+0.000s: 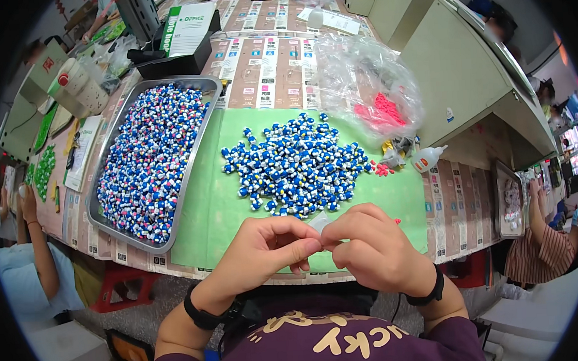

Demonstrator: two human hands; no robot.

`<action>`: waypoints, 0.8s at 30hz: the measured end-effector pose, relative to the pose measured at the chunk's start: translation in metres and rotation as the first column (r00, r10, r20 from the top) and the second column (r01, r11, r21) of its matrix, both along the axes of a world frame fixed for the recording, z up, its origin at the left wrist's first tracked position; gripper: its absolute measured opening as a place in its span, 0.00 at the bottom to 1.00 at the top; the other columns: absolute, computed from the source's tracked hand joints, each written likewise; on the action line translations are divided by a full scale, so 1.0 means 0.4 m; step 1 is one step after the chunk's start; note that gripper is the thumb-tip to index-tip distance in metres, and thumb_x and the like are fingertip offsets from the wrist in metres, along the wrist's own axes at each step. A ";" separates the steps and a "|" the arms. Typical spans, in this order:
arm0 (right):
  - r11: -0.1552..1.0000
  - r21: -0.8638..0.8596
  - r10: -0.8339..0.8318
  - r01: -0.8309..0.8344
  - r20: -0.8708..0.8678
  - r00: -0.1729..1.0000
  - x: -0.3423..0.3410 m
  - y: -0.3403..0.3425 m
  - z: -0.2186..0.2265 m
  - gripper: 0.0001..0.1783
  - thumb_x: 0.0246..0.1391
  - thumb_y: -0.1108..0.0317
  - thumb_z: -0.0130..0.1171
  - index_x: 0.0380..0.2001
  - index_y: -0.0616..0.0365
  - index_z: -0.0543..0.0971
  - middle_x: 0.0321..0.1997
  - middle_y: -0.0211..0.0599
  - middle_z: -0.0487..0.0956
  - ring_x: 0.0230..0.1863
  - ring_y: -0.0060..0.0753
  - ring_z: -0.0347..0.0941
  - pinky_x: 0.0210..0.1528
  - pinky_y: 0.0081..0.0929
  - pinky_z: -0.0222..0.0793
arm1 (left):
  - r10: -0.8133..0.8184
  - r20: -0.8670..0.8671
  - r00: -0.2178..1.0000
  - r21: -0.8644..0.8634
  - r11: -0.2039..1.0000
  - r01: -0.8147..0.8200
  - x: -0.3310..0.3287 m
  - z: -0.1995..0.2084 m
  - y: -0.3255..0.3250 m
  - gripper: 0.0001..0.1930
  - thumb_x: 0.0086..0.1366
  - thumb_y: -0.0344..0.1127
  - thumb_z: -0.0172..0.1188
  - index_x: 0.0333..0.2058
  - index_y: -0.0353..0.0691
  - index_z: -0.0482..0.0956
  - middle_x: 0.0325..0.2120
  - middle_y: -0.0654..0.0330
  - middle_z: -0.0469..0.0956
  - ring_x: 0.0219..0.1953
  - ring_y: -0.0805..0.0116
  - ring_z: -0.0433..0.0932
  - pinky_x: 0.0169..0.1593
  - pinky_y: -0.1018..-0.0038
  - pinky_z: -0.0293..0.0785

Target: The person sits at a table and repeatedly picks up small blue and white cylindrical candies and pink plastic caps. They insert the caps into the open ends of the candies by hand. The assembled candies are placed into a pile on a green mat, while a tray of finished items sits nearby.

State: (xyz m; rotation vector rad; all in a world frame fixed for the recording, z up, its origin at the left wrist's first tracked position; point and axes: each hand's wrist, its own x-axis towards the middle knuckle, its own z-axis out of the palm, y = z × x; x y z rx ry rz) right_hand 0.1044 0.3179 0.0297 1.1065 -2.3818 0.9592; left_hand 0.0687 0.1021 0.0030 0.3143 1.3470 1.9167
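My left hand (263, 250) and my right hand (379, 249) meet fingertip to fingertip over the near edge of a green mat (199, 211). Both are closed in a pinch, and whatever they hold is hidden by the fingers. A small whitish piece (318, 221) shows just beyond the fingertips; whether it is held or lies on the mat I cannot tell. Just past my hands spreads a loose pile of small blue-and-white pieces (295, 164) with yellow spots. Tiny pink pieces (383, 169) lie at the pile's right.
A metal tray (216, 96) full of similar pieces with pink spots stands left. A clear plastic bag (354, 59) with pink pieces (390, 110) lies far right, near a small white bottle (428, 158). A black box (188, 60) and grey-green cabinet (456, 73) stand behind. Other people work on both sides.
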 end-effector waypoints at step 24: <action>0.951 -0.149 -0.127 0.271 0.609 0.783 -0.043 0.026 -0.028 0.12 0.46 0.89 0.50 0.26 0.60 0.63 0.29 0.38 0.70 0.34 0.36 0.69 0.39 0.29 0.66 | 0.303 -0.692 0.655 -0.049 0.885 -0.462 0.019 -0.032 0.038 0.13 0.60 0.19 0.61 0.44 0.36 0.83 0.36 0.59 0.76 0.37 0.69 0.77 0.38 0.76 0.73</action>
